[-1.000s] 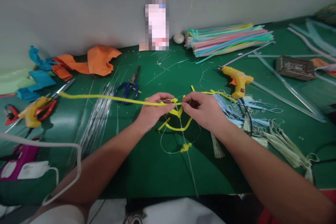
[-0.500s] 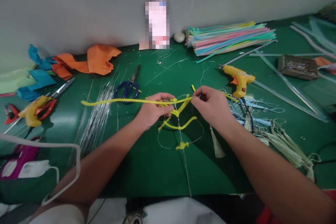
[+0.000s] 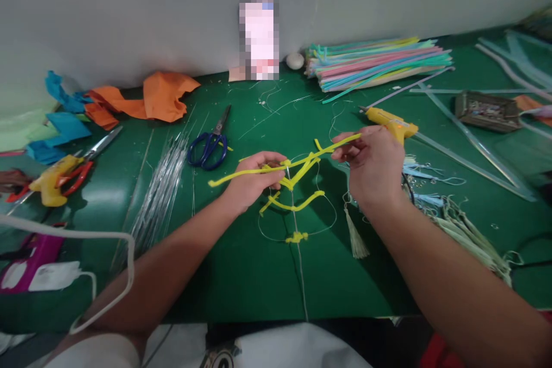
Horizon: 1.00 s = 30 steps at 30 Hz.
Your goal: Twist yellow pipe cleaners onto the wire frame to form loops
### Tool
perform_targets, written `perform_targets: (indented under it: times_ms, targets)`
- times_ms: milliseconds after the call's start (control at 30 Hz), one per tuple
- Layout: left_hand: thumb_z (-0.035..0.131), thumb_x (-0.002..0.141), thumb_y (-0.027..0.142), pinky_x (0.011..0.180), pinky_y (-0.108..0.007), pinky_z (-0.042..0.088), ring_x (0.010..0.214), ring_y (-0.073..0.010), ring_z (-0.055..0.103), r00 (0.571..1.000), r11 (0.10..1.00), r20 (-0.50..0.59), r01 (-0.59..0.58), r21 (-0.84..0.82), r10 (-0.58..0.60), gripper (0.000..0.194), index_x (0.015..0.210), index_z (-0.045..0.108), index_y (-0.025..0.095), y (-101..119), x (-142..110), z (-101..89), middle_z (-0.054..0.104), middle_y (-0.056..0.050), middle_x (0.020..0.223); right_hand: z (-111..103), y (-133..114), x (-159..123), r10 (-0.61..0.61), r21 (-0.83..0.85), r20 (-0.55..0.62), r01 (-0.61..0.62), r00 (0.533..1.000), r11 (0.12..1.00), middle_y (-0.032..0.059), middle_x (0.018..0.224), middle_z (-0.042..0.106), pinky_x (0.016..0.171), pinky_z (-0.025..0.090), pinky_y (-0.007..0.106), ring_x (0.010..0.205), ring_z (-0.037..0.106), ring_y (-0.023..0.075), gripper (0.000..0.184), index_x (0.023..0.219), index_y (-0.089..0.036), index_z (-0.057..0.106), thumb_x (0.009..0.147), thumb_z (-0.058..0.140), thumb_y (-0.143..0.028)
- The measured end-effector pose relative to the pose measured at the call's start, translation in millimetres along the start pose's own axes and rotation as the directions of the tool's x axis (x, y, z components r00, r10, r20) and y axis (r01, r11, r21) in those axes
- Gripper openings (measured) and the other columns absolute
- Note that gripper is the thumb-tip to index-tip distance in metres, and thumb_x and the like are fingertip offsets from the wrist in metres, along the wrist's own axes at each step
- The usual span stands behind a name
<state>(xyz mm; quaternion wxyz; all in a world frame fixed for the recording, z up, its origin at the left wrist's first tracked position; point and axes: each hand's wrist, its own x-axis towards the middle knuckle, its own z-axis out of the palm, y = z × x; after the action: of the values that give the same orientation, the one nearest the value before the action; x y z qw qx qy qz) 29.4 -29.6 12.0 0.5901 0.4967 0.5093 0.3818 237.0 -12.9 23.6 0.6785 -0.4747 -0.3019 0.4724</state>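
The left hand (image 3: pixel 259 177) is closed with its fingertips on the thin wire frame with yellow fuzzy pieces (image 3: pixel 297 207), above the green table (image 3: pixel 241 276). The right hand (image 3: pixel 373 161) pinches one end of the long yellow fuzzy stem (image 3: pixel 237 174), which runs across the left fingers to its free end. The yellow plastic glue gun (image 3: pixel 390 119) is partly behind the right hand; the blue-handled metal scissors (image 3: pixel 209 148) lie beyond the left forearm.
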Motion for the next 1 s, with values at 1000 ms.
perform_targets:
  times_ms: [1000]
  targets:
    - [0.077, 0.075, 0.029, 0.056, -0.024, 0.045, 0.063, -0.013, 0.063, 0.989, 0.832, -0.043, -0.093, 0.546, 0.139, 0.012, 0.079, 0.073, 0.018, 1.6, -1.4, -14.1, 0.072, -0.001, 0.072, 2.1, 18.4, -15.9, -0.057, -0.506, 0.406, 0.276, 0.912, 0.817, 0.0024, 0.089, 0.075, 0.065, 0.052, 0.031, 0.07, 0.065, 0.015, 0.01, 0.087, -0.022, 0.076, 0.079, 0.069, -0.024]
